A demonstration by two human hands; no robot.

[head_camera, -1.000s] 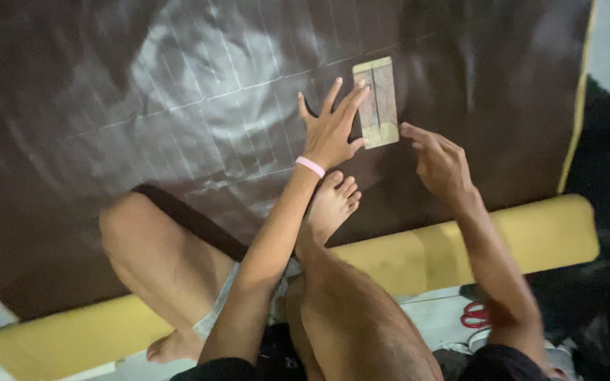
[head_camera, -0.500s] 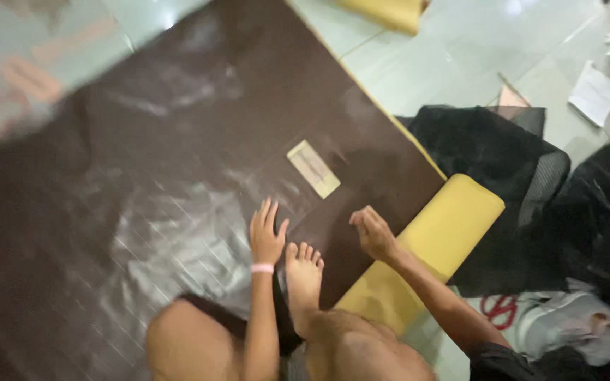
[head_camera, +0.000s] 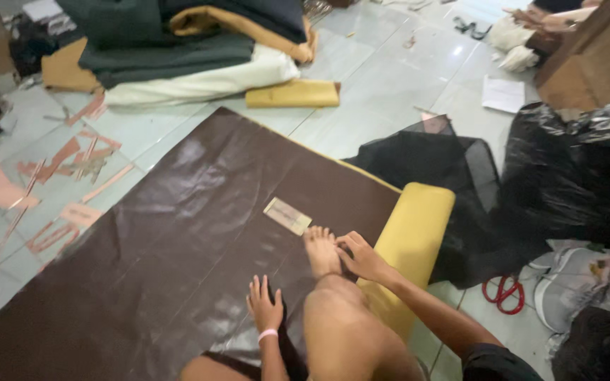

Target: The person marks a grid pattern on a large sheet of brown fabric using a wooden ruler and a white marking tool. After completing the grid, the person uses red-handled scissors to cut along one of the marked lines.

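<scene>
**View lifted; both hands off the template**

Dark brown leatherette sheet (head_camera: 178,233) spread on the tiled floor, yellow roll (head_camera: 411,233) at its edge. Since a second ago the camera has swung up. The small tan template (head_camera: 287,216) now lies untouched, just beyond the foot (head_camera: 321,250).

Left hand (head_camera: 265,307): flat on sheet, fingers spread, empty.

Right hand (head_camera: 363,257): resting against foot, loosely curled, holding nothing.

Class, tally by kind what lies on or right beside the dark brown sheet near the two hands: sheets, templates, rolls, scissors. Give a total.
Dark brown sheet: 1
Small tan rectangular template: 1
Yellow roll: 1
Red-handled scissors: 1
Total: 4
The left hand rests on the sheet; the right hand touches the foot.
</scene>
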